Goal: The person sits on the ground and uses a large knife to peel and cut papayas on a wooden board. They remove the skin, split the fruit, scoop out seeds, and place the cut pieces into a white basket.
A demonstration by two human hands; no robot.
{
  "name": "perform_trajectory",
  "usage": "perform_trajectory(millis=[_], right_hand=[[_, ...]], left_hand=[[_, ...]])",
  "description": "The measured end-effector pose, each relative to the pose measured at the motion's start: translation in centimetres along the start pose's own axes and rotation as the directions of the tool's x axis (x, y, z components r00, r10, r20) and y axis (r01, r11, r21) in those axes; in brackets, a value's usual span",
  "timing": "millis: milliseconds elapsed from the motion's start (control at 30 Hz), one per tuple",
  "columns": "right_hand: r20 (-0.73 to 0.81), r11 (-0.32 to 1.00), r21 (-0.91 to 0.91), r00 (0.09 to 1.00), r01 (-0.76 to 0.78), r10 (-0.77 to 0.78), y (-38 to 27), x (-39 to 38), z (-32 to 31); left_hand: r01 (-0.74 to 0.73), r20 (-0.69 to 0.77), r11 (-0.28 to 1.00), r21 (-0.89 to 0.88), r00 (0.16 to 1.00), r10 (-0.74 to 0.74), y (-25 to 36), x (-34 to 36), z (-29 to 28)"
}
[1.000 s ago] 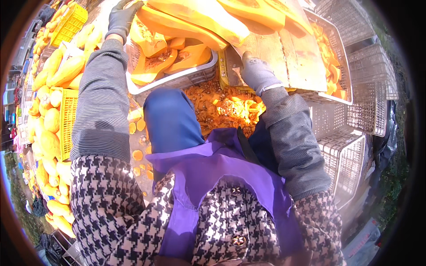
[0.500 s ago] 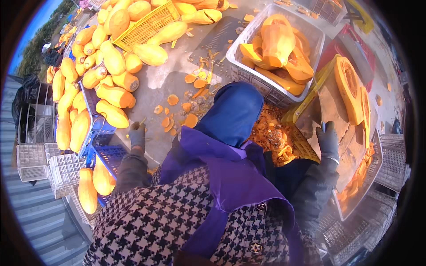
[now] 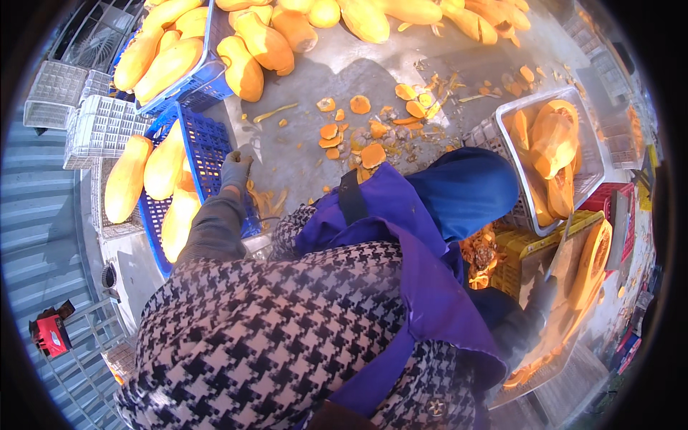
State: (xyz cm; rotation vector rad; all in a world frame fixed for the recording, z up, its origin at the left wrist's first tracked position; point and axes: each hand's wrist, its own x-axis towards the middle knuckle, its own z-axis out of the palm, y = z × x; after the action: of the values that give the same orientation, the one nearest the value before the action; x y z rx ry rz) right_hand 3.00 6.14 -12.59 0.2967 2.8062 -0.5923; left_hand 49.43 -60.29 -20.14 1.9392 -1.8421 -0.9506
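My left hand (image 3: pixel 235 172), in a grey glove, is curled beside the near blue crate (image 3: pixel 197 154), which holds several yellow squash (image 3: pixel 161 161); what its fingers hold, if anything, is hidden. At the lower right, my gloved right hand (image 3: pixel 536 308), partly blurred, is closed on a long knife (image 3: pixel 557 251) with the blade upward. Next to it, a cut squash half (image 3: pixel 589 265) lies on a worn board (image 3: pixel 566 276) by a yellow crate (image 3: pixel 517 233). Orange pulp and seeds (image 3: pixel 479 254) show beside my blue-covered knee.
A white crate (image 3: pixel 600 154) of cut squash stands right. Whole squash (image 3: pixel 261 46) pile along the back and in another blue crate (image 3: pixel 175 97). Trimmed pieces (image 3: pixel 373 154) litter the concrete. Stacked grey crates (image 3: pixel 100 129), corrugated metal (image 3: pixel 43 215) and a red object (image 3: pixel 51 333) line the left.
The view has swung leftward. My left hand has left the cut squash it touched earlier and is beside the blue crate; my right hand, with the knife, stays near the board.
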Motion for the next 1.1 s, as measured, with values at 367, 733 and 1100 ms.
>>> perform_trajectory(millis=[367, 733, 1100], right_hand=[[-0.018, 0.999, -0.037, 0.999, -0.039, 0.038, 3.7, 1.9, -0.6], [-0.004, 0.995, -0.050, 0.997, -0.081, 0.081, 3.9, 2.8, -1.1], [-0.116, 0.888, -0.454, 0.993, -0.080, 0.030, 10.9, 0.0, -2.5]], left_hand=[[0.202, -0.480, 0.950, 0.238, 0.875, -0.066, -1.7, 7.7, -9.9], [0.264, -0.118, 0.964, 0.032, 0.959, -0.259, -7.8, 14.9, -10.1], [0.179, -0.185, 0.980, -0.092, 0.964, -0.194, -8.6, 19.2, -10.2]])
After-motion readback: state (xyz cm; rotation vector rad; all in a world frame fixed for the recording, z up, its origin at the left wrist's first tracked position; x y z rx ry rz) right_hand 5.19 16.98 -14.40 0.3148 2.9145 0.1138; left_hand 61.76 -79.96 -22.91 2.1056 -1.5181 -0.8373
